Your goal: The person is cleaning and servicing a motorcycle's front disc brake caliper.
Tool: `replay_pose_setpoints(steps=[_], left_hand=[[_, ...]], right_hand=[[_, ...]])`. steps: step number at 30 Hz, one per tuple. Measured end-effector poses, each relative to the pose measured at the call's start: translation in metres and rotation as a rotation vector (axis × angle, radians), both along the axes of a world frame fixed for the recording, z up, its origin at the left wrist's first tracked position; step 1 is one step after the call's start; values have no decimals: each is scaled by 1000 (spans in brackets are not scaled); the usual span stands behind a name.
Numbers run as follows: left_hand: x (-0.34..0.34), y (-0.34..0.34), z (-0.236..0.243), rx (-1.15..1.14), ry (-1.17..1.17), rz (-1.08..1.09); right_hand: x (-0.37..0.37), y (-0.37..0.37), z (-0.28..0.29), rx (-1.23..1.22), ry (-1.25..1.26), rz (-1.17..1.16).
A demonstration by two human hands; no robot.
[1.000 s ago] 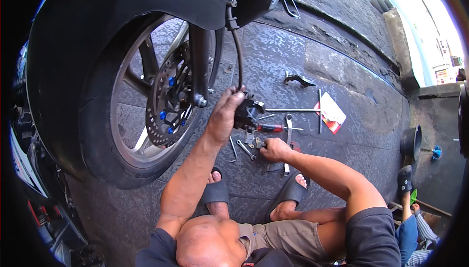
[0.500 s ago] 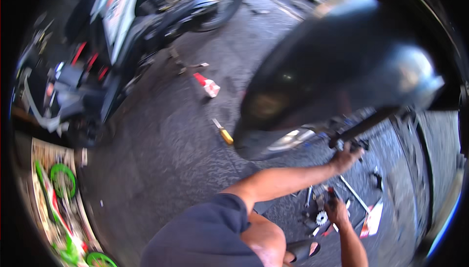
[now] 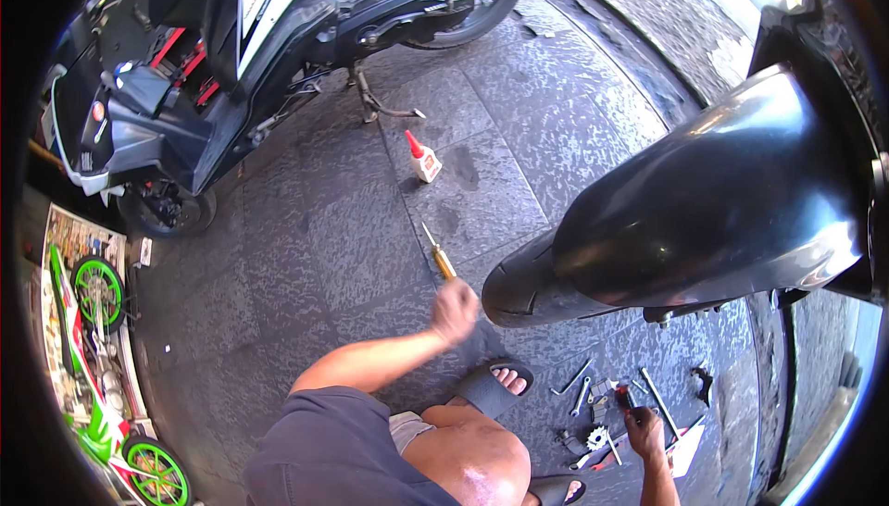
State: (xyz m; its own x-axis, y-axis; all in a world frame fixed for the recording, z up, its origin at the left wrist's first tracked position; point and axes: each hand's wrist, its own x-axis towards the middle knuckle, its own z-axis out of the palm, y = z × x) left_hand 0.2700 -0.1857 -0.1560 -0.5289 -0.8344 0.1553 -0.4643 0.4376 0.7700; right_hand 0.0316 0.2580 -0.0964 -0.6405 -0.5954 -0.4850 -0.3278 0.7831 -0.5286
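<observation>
On the dark tiled floor lies a screwdriver (image 3: 441, 259) with a yellow handle and thin metal shaft, beside the black tyre. My left hand (image 3: 456, 312) reaches its handle end, fingers curled round it and slightly blurred. Low on the right, my right hand (image 3: 645, 434) is closed on a small red-and-black object (image 3: 625, 399) whose kind I cannot make out. Around that hand lie a toothed metal gear (image 3: 597, 437), a spanner (image 3: 581, 397), a long metal bar (image 3: 659, 400) and several small parts.
A glossy black mudguard (image 3: 704, 200) over a wheel (image 3: 523, 284) fills the right side. A scooter (image 3: 269, 71) stands at upper left on its stand. A white bottle with a red nozzle (image 3: 425, 163) stands mid-floor. At lower left is a motorbike picture (image 3: 97, 358).
My left hand has come away from beside the wheel's axle and moved left to the screwdriver. My right hand stays among the tools. The view has shifted.
</observation>
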Motion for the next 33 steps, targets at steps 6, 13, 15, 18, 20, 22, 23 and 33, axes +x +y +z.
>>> replay_pose_setpoints(steps=[6, 13, 15, 18, 20, 22, 23, 33], left_hand=[[-89, -213, 0, -266, -245, 647], [30, -126, -50, 345, 192, 451], [-42, -96, 13, 436, 367, 582], [40, -9, 21, 32, 97, 204], [40, 46, 40, 154, -42, -233], [3, 74, 59, 301, -57, -782], [-30, 93, 72, 361, -71, -948], [-272, 206, 107, -218, 531, -932]], right_hand=[[4, -5, 23, 110, -4, 78], [9, -16, 50, 204, -31, 78], [17, -17, 48, 64, -44, 83], [35, -59, 56, -75, -105, 120], [46, -77, 62, -123, -125, 128], [56, -89, 64, -218, -93, 177], [59, -89, 59, -218, -93, 181], [33, -3, 53, -412, -283, -498]])
